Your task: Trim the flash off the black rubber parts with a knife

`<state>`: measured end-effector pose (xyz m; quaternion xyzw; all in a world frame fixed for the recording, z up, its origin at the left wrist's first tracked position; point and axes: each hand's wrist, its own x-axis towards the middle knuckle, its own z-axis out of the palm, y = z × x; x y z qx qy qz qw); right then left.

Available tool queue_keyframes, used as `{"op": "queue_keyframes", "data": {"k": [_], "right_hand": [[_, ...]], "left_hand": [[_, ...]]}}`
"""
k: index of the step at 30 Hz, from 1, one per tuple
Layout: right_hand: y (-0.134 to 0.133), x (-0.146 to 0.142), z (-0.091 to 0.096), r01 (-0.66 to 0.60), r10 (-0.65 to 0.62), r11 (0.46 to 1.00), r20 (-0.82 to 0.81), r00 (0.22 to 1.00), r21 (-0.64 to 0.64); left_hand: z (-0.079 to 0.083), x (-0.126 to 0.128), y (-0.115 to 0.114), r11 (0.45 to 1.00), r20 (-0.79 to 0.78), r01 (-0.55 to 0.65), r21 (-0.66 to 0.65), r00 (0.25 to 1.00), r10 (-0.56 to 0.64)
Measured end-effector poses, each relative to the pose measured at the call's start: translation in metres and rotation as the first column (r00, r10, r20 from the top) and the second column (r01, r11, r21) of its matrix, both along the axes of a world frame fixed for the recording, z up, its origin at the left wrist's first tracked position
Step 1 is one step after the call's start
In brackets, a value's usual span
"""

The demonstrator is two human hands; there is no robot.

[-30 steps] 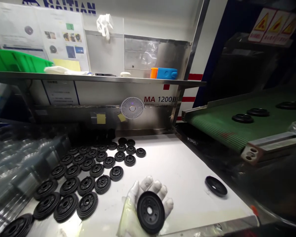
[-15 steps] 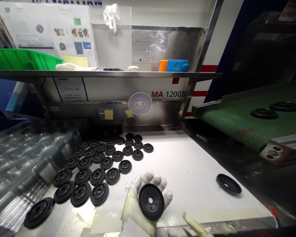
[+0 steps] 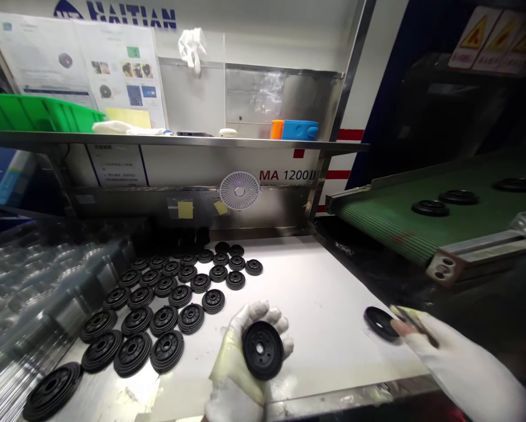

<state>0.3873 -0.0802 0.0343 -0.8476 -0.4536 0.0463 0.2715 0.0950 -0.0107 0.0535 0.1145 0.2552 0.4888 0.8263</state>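
Observation:
My left hand (image 3: 239, 363), in a white glove with a yellowish palm, cradles a round black plastic disc (image 3: 266, 357) with a centre hole and a ring of smaller holes. Its fingers curl up behind the disc. Over at the right, my right hand (image 3: 421, 331) is gloved too, with a bare fingertip showing. A thin dark tool, perhaps a blade (image 3: 416, 326), lies in its grip. That fingertip touches the near rim of another black disc (image 3: 379, 323), which rests on the white table surface (image 3: 320, 305).
Several black ribbed discs (image 3: 164, 319) stand in rows on the left, beside stacked clear plastic trays (image 3: 47, 316). A green conveyor (image 3: 390, 225) carries more discs at right. Behind the table are a round fan (image 3: 239, 191) and a shelf (image 3: 245, 141) bearing a green bin (image 3: 38, 113).
My right hand has moved from the bottom edge out to the disc at the right. The left hand still holds its disc. Discs on the conveyor have shifted, and the view has turned slightly.

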Motion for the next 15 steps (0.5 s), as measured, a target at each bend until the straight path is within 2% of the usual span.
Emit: {"op": "queue_keyframes", "data": {"k": [1,2,3,5,7,8,10,11,12,13,15], "right_hand": [[0.008,0.007,0.007,0.006,-0.003,0.998,0.047,0.999,-0.064],[0.016,0.014,0.013,-0.009,0.02,0.99,0.08,0.997,-0.141],[0.023,0.019,0.017,-0.022,0.046,0.977,0.11,0.993,-0.211],[0.035,0.026,0.021,-0.031,0.076,0.957,0.144,0.987,-0.288],[0.045,0.03,0.019,-0.028,0.083,0.949,0.161,0.983,-0.314],[0.049,0.032,0.017,-0.032,0.092,0.944,0.168,0.982,-0.328],[0.055,0.036,0.012,-0.024,0.094,0.934,0.18,0.979,-0.356],[0.057,0.038,0.01,-0.018,0.092,0.93,0.183,0.979,-0.368],[0.059,0.039,0.009,-0.015,0.091,0.926,0.184,0.979,-0.376],[0.061,0.041,0.008,-0.013,0.089,0.926,0.185,0.979,-0.378],[0.061,0.042,0.01,-0.004,0.078,0.935,0.195,0.978,-0.354]], "left_hand": [[-0.003,0.003,0.0,0.991,-0.125,0.022,0.134,0.992,-0.005],[-0.007,0.006,0.0,0.953,-0.264,0.057,0.297,0.964,0.025],[-0.012,0.009,0.0,0.878,-0.392,0.119,0.464,0.916,0.083],[-0.025,0.014,0.002,0.659,-0.538,0.28,0.698,0.813,0.224],[-0.039,0.018,0.008,0.452,-0.562,0.396,0.799,0.759,0.329],[-0.045,0.019,0.013,0.367,-0.549,0.424,0.828,0.749,0.371],[-0.053,0.022,0.027,0.24,-0.485,0.422,0.874,0.735,0.473],[-0.055,0.024,0.035,0.2,-0.458,0.42,0.885,0.715,0.529],[-0.055,0.025,0.045,0.183,-0.458,0.44,0.879,0.676,0.577],[-0.054,0.026,0.057,0.189,-0.484,0.478,0.858,0.626,0.612],[-0.048,0.026,0.081,0.242,-0.572,0.569,0.786,0.521,0.634]]}}
